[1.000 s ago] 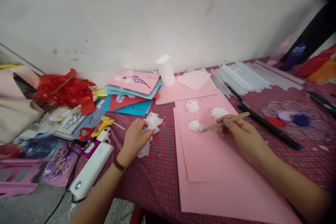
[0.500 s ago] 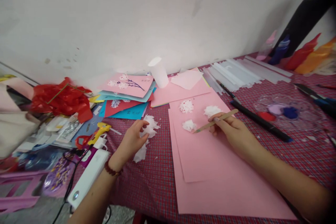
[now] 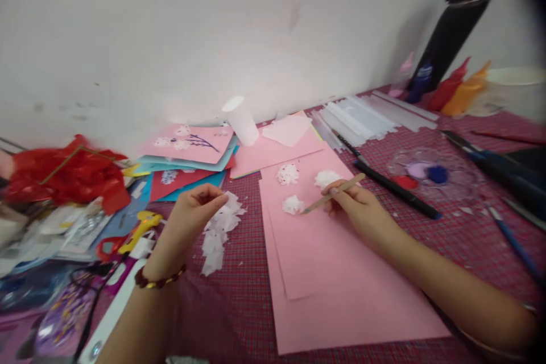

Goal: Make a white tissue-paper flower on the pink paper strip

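My right hand (image 3: 356, 211) rests on a pink paper sheet (image 3: 341, 273) and grips a thin wooden stick (image 3: 333, 194), whose tip points at a small white tissue flower (image 3: 293, 204). Two more white tissue flowers (image 3: 287, 173) lie on the sheet just beyond. My left hand (image 3: 191, 217), with a bead bracelet at the wrist, is raised a little above the red checked cloth (image 3: 243, 296), its fingers pinched on a strip of white tissue pieces (image 3: 217, 230) that hangs down from them.
Coloured cards (image 3: 191, 153) and a white cup (image 3: 240, 120) sit by the wall. Red crumpled paper (image 3: 63, 173), a yellow glue gun (image 3: 139, 227) and scissors lie left. Black pens (image 3: 396, 189), a clear paint palette (image 3: 426, 173) and white strips (image 3: 367, 114) lie right.
My left hand has lifted off the cloth, drawing the tissue pieces up with it. The view has swung to the right. My right hand and the stick have kept their place on the sheet.
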Tool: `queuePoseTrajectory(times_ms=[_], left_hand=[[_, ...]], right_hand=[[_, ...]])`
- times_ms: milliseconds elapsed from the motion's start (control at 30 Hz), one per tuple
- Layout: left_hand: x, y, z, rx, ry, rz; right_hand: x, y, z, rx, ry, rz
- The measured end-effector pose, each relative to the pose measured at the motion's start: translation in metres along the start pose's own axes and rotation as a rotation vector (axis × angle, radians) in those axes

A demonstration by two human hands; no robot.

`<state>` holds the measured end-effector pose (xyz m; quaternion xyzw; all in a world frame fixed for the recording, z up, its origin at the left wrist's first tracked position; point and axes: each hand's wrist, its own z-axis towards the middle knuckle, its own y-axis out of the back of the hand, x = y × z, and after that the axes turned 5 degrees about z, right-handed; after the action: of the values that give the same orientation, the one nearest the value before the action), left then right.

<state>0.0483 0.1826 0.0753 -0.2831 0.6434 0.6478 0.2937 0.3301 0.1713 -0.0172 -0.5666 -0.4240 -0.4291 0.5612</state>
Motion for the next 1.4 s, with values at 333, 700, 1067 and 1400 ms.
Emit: queuePoseTrajectory(times_ms=[333,700,1067,1400], left_hand=[[-0.009,-0.082,0.015,0.285,-0.036,-0.221],[0.01,-0.082,0.019,0.193,-0.057,-0.162],[0.01,-0.083,0.02,0.186,-0.045,-0.18],[0.012,-0.086,0.02,0.189,-0.098,-0.078]], right_hand=[[-0.004,0.003,-0.002,-0.027,0.064,-0.035],[-0.011,0.006,0.0,-0.052,0.126,-0.114],[-0.008,-0.004,0.003,0.029,0.066,-0.086],[-0.018,-0.003,0.007,0.1,0.091,-0.138]])
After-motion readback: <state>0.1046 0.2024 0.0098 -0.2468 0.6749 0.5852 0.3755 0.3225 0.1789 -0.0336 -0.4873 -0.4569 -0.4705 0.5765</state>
